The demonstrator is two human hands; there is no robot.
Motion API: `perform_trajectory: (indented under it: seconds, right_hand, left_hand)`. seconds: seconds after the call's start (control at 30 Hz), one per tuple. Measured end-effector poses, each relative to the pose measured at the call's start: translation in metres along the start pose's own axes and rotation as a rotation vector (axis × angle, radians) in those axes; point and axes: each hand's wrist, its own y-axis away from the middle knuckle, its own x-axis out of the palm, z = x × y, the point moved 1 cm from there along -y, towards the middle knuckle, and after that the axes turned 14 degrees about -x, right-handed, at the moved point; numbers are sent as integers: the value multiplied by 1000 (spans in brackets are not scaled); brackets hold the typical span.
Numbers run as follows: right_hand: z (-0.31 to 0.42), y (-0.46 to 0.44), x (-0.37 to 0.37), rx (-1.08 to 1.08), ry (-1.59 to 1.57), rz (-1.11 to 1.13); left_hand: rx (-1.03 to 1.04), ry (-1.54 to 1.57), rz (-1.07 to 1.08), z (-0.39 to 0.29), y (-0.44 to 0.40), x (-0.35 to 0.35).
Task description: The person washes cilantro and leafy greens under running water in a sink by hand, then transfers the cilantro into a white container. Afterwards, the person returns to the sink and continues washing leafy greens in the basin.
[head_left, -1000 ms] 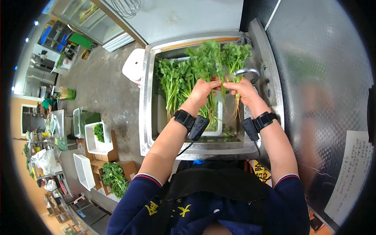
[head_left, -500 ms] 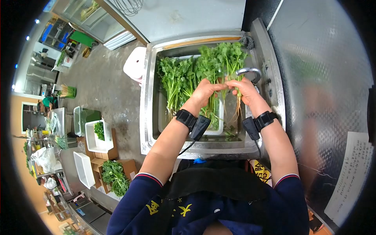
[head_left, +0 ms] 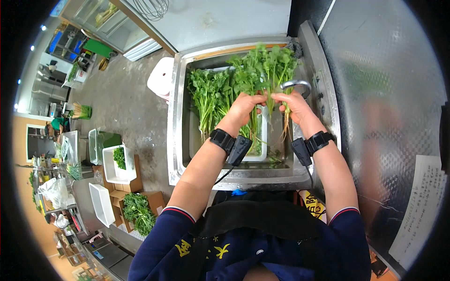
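Observation:
Over the steel sink (head_left: 176, 154), both my hands are closed on thin-stalked leafy celery. My left hand (head_left: 244, 107) grips stalks at the middle of the bunch, its thumb pointing toward the other hand. Held in my right hand (head_left: 296, 107) is a smaller bunch of celery (head_left: 286, 114), its pale roots hanging down and its leaves pointing away from me. The curved faucet (head_left: 296, 83) arches just above that hand. More celery (head_left: 206, 96) lies at the left in a white tub (head_left: 264, 140) inside the basin. The fingers partly hide the stalks.
A white stool (head_left: 160, 77) stands left of the sink. White bins (head_left: 101, 203) and a cardboard box holding greens (head_left: 138, 213) sit on the lower left. A metal panel (head_left: 375, 93) rises at the right. Far left, a person in green (head_left: 58, 122) is visible.
The celery leaves at the top of the bunch have shifted and blur slightly. My hands have moved slightly apart, and a stalk between them hangs more visibly.

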Motion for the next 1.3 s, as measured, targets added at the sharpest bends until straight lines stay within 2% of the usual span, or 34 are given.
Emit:
perform_trajectory:
  seconds: [0.1, 0.17, 0.37, 0.63, 0.9, 0.97, 1.07, 1.17, 1.3]
  right_hand:
    - [7, 3, 4, 29, 59, 71]
    - [4, 1, 4, -26, 237, 34]
    - [-3, -5, -4, 30, 94, 20]
    - [9, 2, 6, -56, 185, 65]
    - [9, 2, 2, -56, 102, 44]
    - [13, 4, 3, 23, 90, 35]
    - [12, 4, 3, -37, 230, 59]
    - [21, 8, 6, -122, 164, 151]
    - [4, -3, -2, -99, 240, 100]
  left_hand:
    - [55, -85, -13, 1, -2, 1]
    - [44, -85, 0, 3, -4, -1]
    - [11, -17, -26, 4, 3, -3]
    - [-13, -84, -32, 5, 0, -6]
    - [-31, 51, 25, 1, 6, 2]
    - [-8, -7, 17, -1, 6, 4]
    - [27, -64, -17, 0, 1, 4]
    - [1, -47, -49, 1, -2, 3]
    - [-33, -80, -26, -3, 5, 3]
